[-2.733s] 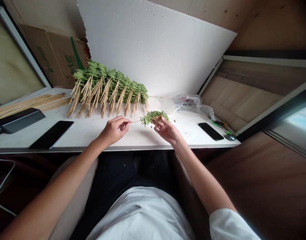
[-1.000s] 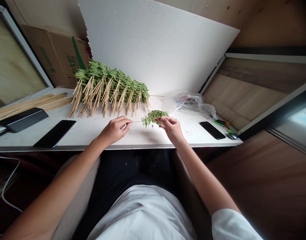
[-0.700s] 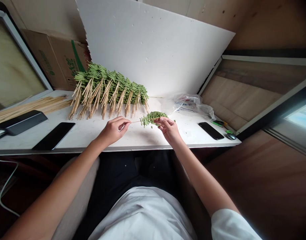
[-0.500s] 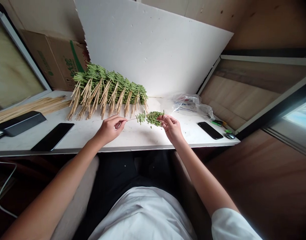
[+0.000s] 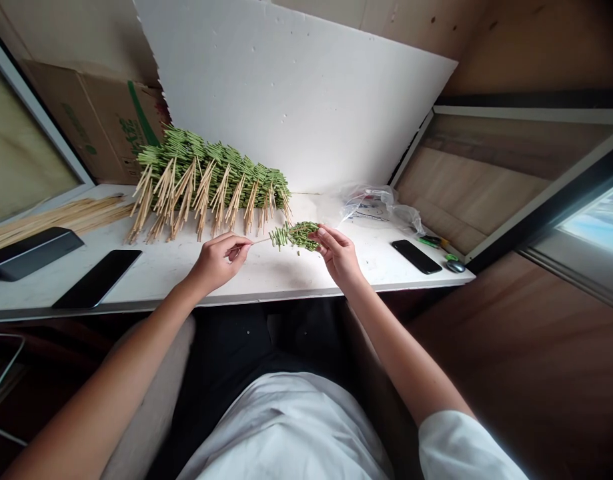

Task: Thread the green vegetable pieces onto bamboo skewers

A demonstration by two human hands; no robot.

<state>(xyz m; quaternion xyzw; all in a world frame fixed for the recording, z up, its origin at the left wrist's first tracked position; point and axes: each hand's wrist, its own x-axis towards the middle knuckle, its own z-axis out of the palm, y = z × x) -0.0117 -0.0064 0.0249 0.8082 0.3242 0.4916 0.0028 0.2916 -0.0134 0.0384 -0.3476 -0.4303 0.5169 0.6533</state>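
Note:
My left hand [image 5: 221, 261] is closed, its thumb and fingers pinching the bare end of a thin wooden skewer [image 5: 260, 241]. Toward the skewer's far end, several short cut green stem pieces [image 5: 278, 236] sit crosswise in a row. My right hand [image 5: 339, 253] is closed in a pinch at the right edge of a small pile of loose green stem pieces [image 5: 302, 235]; a green piece seems to be at its fingertips, partly hidden. Behind my left hand lies a large stack of filled skewers [image 5: 211, 170], their bare ends pointing toward me.
Bare skewers [image 5: 61, 217] lie at the left, behind a black box-shaped device [image 5: 33, 253] and a phone [image 5: 99, 279]. On the right are a clear plastic bag [image 5: 373, 203], another phone [image 5: 416, 257] and small tools [image 5: 433, 241]. A white board [image 5: 296, 93] stands behind.
The view has shifted slightly. The green piece that stuck up above my right fingertips no longer stands out there, and those fingers are still pinched by the pile. My left hand keeps its skewer.

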